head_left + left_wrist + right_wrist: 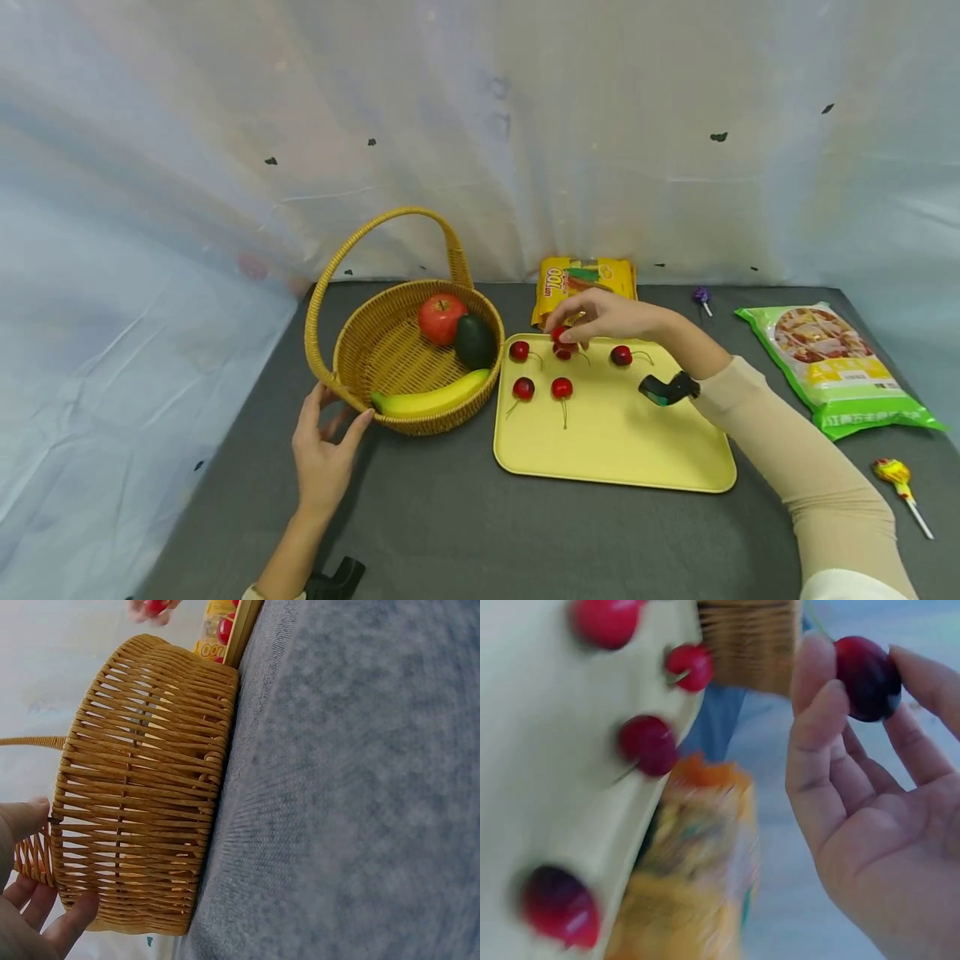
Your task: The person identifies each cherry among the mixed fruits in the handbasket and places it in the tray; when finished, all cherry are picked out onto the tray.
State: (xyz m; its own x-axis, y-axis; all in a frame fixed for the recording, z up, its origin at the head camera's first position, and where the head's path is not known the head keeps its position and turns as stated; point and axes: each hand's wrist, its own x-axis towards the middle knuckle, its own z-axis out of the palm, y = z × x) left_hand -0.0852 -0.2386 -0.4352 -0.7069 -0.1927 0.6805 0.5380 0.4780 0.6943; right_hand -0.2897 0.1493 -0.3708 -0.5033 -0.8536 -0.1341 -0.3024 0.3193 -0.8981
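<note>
My right hand [600,317] pinches a dark red cherry [866,679] between thumb and fingers, above the far left part of a yellow tray [622,442]. Several more cherries [562,388] with stems lie on that tray, one of them just below the held cherry in the head view. On the left, my left hand [324,454] grips the near left rim of a wicker basket [142,795], thumb at the rim and fingers against its side. Inside the basket are a red apple [441,318], a dark green avocado [474,342] and a yellow banana [435,398].
Behind the tray lies a yellow snack packet [585,277]. To the right are a purple lollipop [702,297], a green food bag [840,367] and a yellow lollipop [894,472]. The basket's tall handle [322,292] arches up. A pale sheet [525,150] hangs behind the dark table [450,533].
</note>
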